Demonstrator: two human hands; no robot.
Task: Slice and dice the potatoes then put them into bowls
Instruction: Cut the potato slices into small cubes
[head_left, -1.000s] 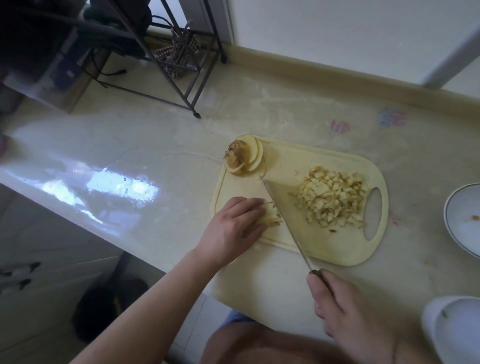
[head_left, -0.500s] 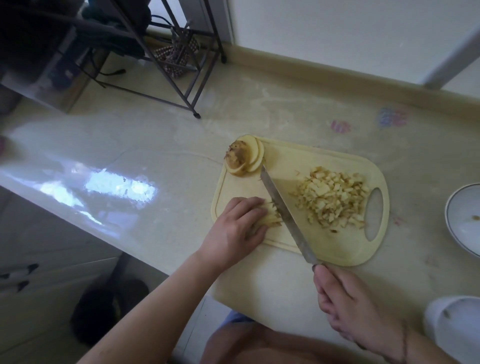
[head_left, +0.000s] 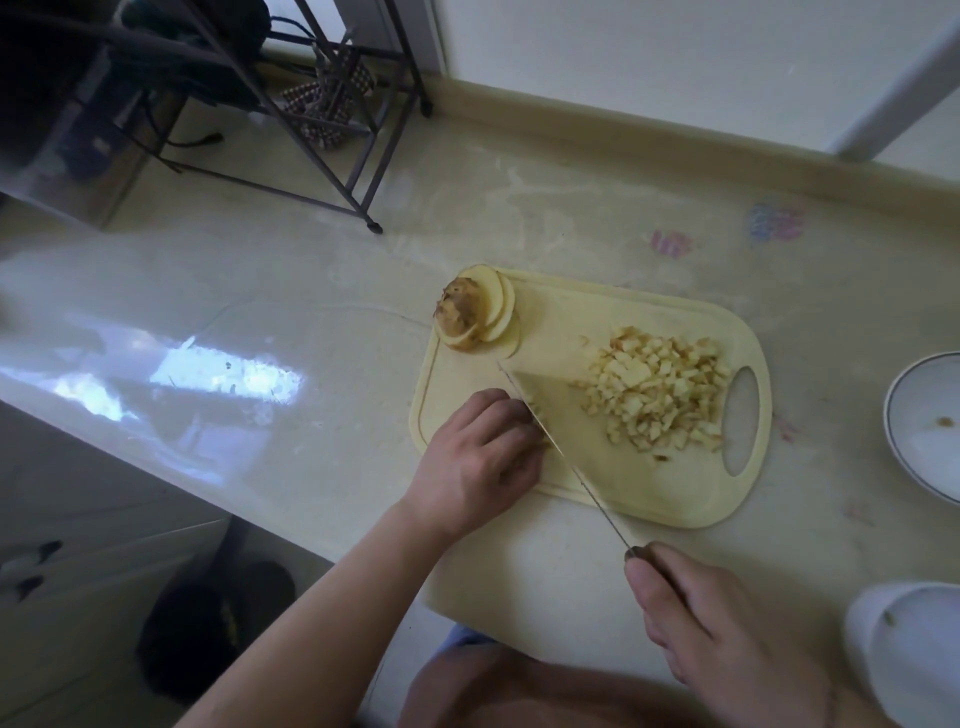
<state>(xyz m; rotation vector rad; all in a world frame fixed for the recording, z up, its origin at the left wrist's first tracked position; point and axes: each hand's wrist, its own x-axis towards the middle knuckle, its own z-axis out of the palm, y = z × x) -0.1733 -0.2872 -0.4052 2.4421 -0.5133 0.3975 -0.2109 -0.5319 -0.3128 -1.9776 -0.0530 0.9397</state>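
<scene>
Right hand (head_left: 727, 629) grips knife (head_left: 561, 452) handle, blade edge-down beside left hand (head_left: 478, 462), whose curled fingers pin potato strips on cutting board (head_left: 597, 483); diced pile (head_left: 660, 392) mid-board, slices (head_left: 480, 314) at far corner, bowl (head_left: 924, 426) on worktop (head_left: 311, 332) right

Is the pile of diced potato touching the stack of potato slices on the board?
Apart. The head view shows bare cutting board between the diced pile on the right and the sliced stack at the far left corner.
</scene>
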